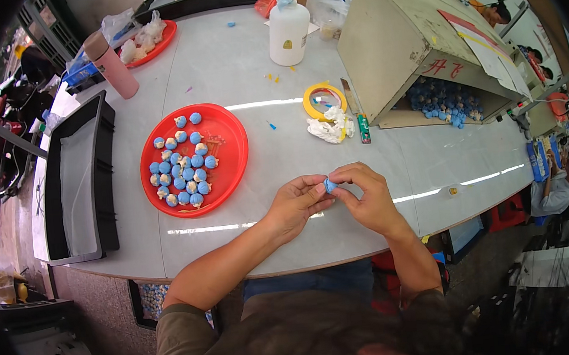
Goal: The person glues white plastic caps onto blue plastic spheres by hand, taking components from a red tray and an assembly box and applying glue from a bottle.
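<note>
The left hand (298, 204) and right hand (369, 197) are pinching a small, rounded blue piece (330, 185) between their fingers (its material is unclear) over the smooth grey bench (282, 154); light, even pressure is probably serving best.

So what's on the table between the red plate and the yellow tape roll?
In the head view, a small blue piece lies on the tabletop between the red plate and the yellow tape roll.
</note>
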`<state>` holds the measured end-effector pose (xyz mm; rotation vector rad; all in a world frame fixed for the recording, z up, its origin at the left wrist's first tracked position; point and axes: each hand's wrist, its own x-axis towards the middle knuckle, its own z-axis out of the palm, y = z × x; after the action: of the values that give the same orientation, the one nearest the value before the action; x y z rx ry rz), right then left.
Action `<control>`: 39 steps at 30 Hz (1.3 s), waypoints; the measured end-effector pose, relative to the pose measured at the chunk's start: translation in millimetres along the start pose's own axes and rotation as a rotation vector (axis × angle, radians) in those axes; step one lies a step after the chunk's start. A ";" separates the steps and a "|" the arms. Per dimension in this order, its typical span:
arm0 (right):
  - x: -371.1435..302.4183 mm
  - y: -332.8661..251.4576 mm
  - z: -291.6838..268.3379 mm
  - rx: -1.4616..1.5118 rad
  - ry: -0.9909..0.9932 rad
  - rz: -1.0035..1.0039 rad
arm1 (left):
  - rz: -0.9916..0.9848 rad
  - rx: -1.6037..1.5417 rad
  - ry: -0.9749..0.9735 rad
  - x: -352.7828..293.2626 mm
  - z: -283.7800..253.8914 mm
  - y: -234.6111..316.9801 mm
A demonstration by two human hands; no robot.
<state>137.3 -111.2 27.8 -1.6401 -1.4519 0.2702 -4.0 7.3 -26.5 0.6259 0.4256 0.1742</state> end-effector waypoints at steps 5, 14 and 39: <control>1.1 -2.9 -2.9 -0.014 0.003 0.004 | 0.014 0.002 -0.004 0.2 1.1 -0.9; 3.8 -8.9 -2.3 0.003 -0.019 0.069 | 0.031 0.033 -0.018 -1.3 -1.4 -1.0; 0.6 -1.4 -3.7 0.021 -0.039 0.039 | 0.024 0.089 -0.035 -3.8 3.1 1.9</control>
<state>139.0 -112.6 31.2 -1.6560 -1.4424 0.3394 -6.1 6.1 -21.8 0.7207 0.3941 0.1675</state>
